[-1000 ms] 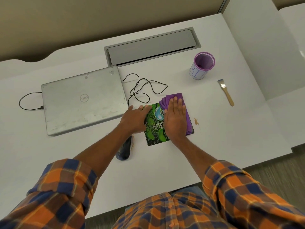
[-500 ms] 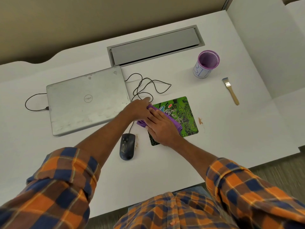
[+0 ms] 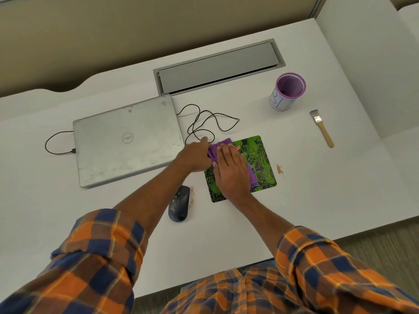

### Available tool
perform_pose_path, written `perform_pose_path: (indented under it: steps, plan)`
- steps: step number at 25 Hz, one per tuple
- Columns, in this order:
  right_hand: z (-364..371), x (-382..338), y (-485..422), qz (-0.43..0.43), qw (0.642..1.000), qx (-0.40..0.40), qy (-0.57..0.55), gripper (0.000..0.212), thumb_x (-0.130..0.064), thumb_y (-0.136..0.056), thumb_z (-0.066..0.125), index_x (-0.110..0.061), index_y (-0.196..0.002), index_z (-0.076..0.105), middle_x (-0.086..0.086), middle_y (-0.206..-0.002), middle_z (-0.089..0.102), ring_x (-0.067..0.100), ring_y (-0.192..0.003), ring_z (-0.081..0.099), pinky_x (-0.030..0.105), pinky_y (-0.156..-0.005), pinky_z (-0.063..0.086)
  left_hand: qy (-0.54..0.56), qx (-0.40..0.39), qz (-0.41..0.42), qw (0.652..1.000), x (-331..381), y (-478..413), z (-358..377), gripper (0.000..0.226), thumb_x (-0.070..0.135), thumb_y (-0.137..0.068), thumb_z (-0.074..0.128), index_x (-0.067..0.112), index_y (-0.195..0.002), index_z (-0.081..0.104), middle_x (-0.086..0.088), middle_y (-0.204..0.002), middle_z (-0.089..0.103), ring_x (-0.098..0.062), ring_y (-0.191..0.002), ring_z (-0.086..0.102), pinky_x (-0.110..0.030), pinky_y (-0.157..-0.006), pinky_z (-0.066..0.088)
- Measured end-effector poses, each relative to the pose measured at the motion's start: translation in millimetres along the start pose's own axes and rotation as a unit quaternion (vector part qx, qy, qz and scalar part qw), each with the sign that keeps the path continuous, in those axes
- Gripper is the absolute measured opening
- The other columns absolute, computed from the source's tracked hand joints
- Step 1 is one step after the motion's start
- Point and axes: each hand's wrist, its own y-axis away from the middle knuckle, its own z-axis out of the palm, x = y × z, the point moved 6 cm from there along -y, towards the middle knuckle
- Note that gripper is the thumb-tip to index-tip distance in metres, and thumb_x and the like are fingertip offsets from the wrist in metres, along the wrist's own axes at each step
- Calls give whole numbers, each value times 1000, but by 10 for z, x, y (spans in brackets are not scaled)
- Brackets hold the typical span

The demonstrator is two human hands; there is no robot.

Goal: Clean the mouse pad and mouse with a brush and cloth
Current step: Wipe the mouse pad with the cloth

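The right hand pressed flat on the cloth, hiding much of the mouse pad — the left hand pinned its near-laptop edge, grip unclear; the mouse lay beside.

The purple cloth has been swept from the right half of the mouse pad to its left half. The right hand, flat on the cloth a second ago, has been carried leftward with it. The left hand has been shifted to the pad's far-left corner, so the mouse has been uncovered.
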Motion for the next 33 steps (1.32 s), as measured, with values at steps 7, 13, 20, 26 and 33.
perform_pose_path:
  steps: [7, 13, 20, 26, 33]
  plan:
    - [-89, 397, -111, 134, 990, -20, 24, 60, -33, -116, 40, -1, -167, 33, 19, -176, 28, 38, -166, 19, 53, -133, 25, -115, 4, 23, 993, 110, 73, 124, 81, 29, -88, 71, 21, -160, 34, -7, -129, 70, -35, -127, 62, -57, -123, 30]
    - [-102, 492, -35, 172, 985, -31, 8, 61, -31, -116, 40, 0, -167, 30, 20, -177, 24, 38, -167, 17, 52, -134, 22, -192, 13, 12, 981, 179, 107, 336, 107, 51, -76, 91, 21, -161, 33, -2, -171, 37, -22, -153, 43, -67, -128, 15]
    - [-197, 604, 674, 177, 984, 17, 14, 58, -26, -115, 50, 3, -164, 37, 22, -173, 33, 40, -164, 25, 55, -130, 31, -196, 44, 22, 979, 190, 143, 334, 116, 54, -75, 92, 21, -165, 27, -2, -177, 27, -20, -158, 36, -65, -129, 13]
    - [-70, 256, 798, 54, 998, -21, 1, 59, -22, -114, 49, 2, -166, 33, 20, -175, 29, 38, -165, 21, 57, -133, 24, -189, 66, 38, 979, 159, 34, 225, 60, 45, -107, 48, 24, -162, 39, -8, -157, 57, -29, -139, 58, -55, -130, 17]
    - [90, -330, 359, -97, 992, -62, -61, 51, -22, -111, 51, -1, -159, 49, 20, -166, 48, 35, -162, 33, 51, -133, 26, -151, 39, 17, 988, 132, -29, 159, 56, 53, -111, 20, 29, -146, 57, -8, -139, 71, -34, -131, 62, -59, -126, 21]
